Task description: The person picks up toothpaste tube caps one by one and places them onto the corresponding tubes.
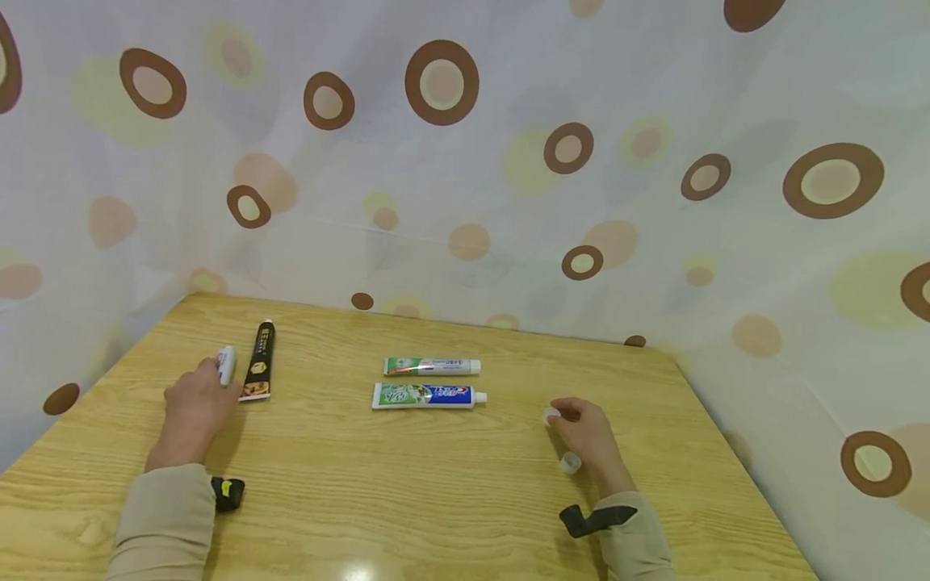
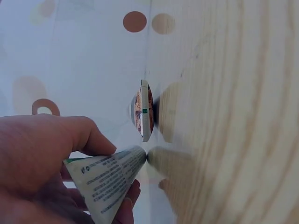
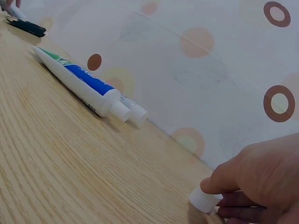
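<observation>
My left hand (image 1: pixel 196 411) grips a white toothpaste tube (image 2: pixel 110 179) with fine print on its back, thumb on one side and fingers on the other. One end of that tube is close to the wood surface at the far left. Just right of it lies a black toothpaste tube (image 1: pixel 258 363). On the right side, the thumb and fingers of my right hand (image 1: pixel 588 436) pinch a small white cap (image 3: pixel 204 200) low at the tabletop. A second white cap (image 1: pixel 570 462) lies beside that hand, nearer to me.
Mid-table, a green and white toothpaste tube (image 1: pixel 432 366) lies behind a larger green and blue one (image 1: pixel 425 396), their nozzle ends pointing right. A dotted curtain (image 1: pixel 465 186) borders the wooden table (image 1: pixel 392 492) at the back and both sides.
</observation>
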Demonstrator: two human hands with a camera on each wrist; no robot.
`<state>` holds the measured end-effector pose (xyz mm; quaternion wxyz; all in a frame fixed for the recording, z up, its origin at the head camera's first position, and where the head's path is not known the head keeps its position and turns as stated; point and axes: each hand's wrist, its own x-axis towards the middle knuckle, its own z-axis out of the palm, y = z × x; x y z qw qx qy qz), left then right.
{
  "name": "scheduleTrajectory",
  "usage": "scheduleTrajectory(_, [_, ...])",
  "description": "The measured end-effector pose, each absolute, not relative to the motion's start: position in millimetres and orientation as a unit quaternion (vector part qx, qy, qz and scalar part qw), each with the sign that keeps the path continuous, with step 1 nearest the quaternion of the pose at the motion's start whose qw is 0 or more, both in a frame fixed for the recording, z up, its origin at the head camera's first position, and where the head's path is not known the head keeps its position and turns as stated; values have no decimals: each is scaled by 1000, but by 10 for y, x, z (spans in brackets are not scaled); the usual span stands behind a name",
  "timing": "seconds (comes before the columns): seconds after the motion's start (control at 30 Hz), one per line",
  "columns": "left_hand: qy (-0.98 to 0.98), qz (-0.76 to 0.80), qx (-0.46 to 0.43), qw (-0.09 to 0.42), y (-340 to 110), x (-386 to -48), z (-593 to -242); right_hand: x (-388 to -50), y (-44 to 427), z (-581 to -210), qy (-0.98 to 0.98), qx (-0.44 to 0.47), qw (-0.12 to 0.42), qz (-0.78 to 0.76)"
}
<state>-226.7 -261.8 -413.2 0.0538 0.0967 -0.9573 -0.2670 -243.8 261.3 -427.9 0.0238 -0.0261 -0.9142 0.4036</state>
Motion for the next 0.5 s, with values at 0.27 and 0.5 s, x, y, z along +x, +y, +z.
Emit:
scheduleTrajectory(0.27, [-955,-268,103,72,-2631,-2278,-4161,-2441,2625,-4301,-921,-20,23,388])
scheduleTrajectory(0.5, [-934,-312,126,116,-2608,-2267,-4143,-2439,2629,-4309,-920,-20,22,390])
